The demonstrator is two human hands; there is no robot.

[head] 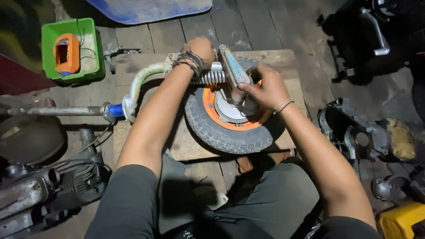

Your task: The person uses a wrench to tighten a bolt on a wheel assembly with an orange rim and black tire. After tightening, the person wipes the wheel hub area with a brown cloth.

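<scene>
Knees: your grey-trousered legs (248, 208) fill the foreground.
Far left: green box (95, 48) holds an orange, boxy part (67, 53).
Left hand: your left hand (200, 49) clamps the fork's top, above the coil spring (211, 77).
Wheel: small tyre with orange rim (228, 128) lies on the wooden board (186, 146).
Right hand: your right hand (264, 86) grips the grey fork arm (233, 68) at the hub.
Far right: yellow container (400, 219).

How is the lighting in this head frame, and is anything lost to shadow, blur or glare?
Head view: light falls on the centre, so both hands, left hand and right hand, and the orange-rimmed wheel read sharply; corners fall into deep shadow, hiding the dark machinery top right; the hands throw hard shadows on the wooden board; no strong glare.
</scene>
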